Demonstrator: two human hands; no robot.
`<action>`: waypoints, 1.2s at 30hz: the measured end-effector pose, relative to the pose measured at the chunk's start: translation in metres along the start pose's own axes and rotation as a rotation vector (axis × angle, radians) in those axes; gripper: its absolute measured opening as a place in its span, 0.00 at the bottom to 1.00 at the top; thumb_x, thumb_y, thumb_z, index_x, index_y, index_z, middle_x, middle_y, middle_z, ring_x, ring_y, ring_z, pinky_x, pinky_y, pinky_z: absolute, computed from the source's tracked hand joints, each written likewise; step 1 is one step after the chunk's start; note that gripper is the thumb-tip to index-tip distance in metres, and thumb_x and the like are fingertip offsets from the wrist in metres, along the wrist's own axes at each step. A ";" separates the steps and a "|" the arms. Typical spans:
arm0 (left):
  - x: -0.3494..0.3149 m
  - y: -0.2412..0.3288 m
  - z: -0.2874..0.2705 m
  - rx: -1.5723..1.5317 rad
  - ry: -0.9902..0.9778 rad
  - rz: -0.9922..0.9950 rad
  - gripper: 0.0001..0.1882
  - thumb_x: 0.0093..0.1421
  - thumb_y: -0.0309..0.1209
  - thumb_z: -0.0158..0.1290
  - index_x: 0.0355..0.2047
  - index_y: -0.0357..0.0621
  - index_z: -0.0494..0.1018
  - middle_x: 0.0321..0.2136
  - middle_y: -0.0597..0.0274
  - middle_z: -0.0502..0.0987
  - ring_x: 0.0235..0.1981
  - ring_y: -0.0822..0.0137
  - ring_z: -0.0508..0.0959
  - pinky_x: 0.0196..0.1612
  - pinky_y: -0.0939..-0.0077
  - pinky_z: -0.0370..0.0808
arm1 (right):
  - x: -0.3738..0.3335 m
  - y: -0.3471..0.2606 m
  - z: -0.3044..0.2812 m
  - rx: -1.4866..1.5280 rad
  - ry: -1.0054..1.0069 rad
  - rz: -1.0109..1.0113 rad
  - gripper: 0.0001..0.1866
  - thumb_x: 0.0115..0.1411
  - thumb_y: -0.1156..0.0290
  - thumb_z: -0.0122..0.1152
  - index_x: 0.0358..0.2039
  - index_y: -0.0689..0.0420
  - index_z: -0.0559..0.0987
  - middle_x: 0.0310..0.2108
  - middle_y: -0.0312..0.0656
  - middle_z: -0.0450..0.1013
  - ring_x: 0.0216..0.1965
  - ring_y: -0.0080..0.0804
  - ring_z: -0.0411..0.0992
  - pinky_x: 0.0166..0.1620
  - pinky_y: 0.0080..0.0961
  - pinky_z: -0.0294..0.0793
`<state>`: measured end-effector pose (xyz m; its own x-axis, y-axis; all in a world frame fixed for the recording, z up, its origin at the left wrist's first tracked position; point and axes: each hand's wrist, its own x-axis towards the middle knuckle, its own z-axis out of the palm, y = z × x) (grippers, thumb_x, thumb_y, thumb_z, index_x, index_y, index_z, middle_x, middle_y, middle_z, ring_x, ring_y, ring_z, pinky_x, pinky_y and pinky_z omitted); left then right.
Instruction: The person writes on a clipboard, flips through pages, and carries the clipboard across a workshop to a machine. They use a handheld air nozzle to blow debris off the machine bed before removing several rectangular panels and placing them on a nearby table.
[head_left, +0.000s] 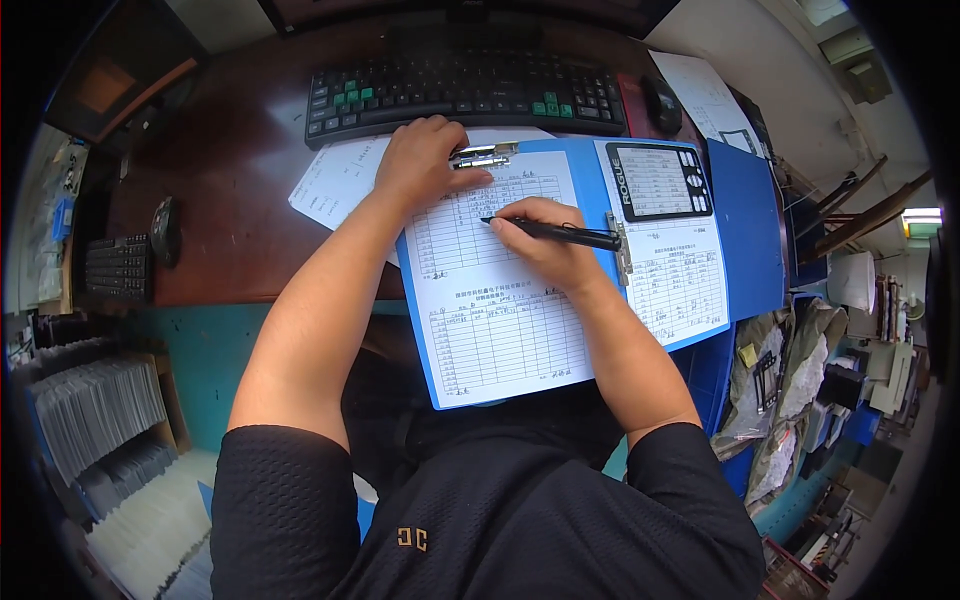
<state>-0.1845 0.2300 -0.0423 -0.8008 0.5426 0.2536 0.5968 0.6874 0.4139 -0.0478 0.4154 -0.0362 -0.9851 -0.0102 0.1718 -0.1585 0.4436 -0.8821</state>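
Note:
A blue clipboard folder (pixel 590 185) lies opened out at the desk's front edge, with printed forms under metal clips on both halves. In my right hand (pixel 545 240) is a black pen (pixel 570 235), its tip at a row of the upper table on the left-hand form (pixel 500 330). Handwriting fills some of that form's rows. My left hand (pixel 425 160) rests flat at the top left of the folder, beside the metal clip (pixel 485 156), with its thumb on the paper. A black-framed panel (pixel 660 180) lies on the right-hand form (pixel 680 280).
Beyond the folder stands a black keyboard (pixel 460 95) with some green keys, a mouse (pixel 662 105) to its right. Loose papers (pixel 335 180) stick out from under the folder. At far left are a second mouse (pixel 165 230) and keypad (pixel 117 268). Stacked sheets (pixel 100 410) fill a rack below.

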 end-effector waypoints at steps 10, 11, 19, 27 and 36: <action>0.000 0.003 -0.001 0.005 -0.027 -0.044 0.25 0.46 0.50 0.73 0.35 0.45 0.80 0.37 0.59 0.79 0.41 0.56 0.77 0.47 0.62 0.73 | 0.001 -0.002 0.001 -0.062 -0.039 0.028 0.12 0.59 0.64 0.68 0.36 0.62 0.87 0.30 0.46 0.82 0.30 0.33 0.80 0.36 0.25 0.79; 0.000 0.003 -0.002 0.002 -0.034 -0.042 0.25 0.46 0.50 0.73 0.35 0.45 0.80 0.37 0.59 0.79 0.42 0.56 0.77 0.47 0.63 0.73 | 0.001 -0.002 0.001 -0.062 -0.039 0.028 0.12 0.59 0.64 0.68 0.36 0.62 0.87 0.30 0.46 0.82 0.30 0.33 0.80 0.36 0.25 0.79; 0.002 0.005 -0.006 0.046 -0.085 -0.068 0.27 0.48 0.55 0.72 0.38 0.49 0.81 0.40 0.62 0.81 0.46 0.59 0.78 0.51 0.64 0.73 | 0.001 -0.002 0.001 -0.020 -0.005 -0.006 0.11 0.59 0.66 0.68 0.33 0.62 0.86 0.28 0.45 0.82 0.28 0.31 0.79 0.34 0.25 0.78; 0.000 0.005 -0.006 0.040 -0.092 -0.094 0.26 0.47 0.54 0.72 0.37 0.49 0.81 0.39 0.62 0.80 0.46 0.59 0.78 0.51 0.64 0.73 | -0.001 -0.002 0.001 -0.015 0.003 0.005 0.10 0.58 0.68 0.68 0.32 0.63 0.86 0.27 0.45 0.81 0.27 0.30 0.78 0.33 0.24 0.77; 0.002 0.006 -0.006 0.043 -0.093 -0.077 0.26 0.48 0.54 0.72 0.38 0.49 0.81 0.39 0.62 0.80 0.46 0.58 0.78 0.51 0.64 0.73 | 0.000 -0.002 -0.003 -0.006 0.055 0.026 0.09 0.57 0.70 0.67 0.31 0.63 0.85 0.26 0.44 0.81 0.27 0.29 0.77 0.33 0.24 0.76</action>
<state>-0.1831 0.2323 -0.0343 -0.8374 0.5284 0.1396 0.5369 0.7476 0.3908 -0.0471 0.4172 -0.0336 -0.9836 0.0505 0.1733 -0.1327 0.4486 -0.8838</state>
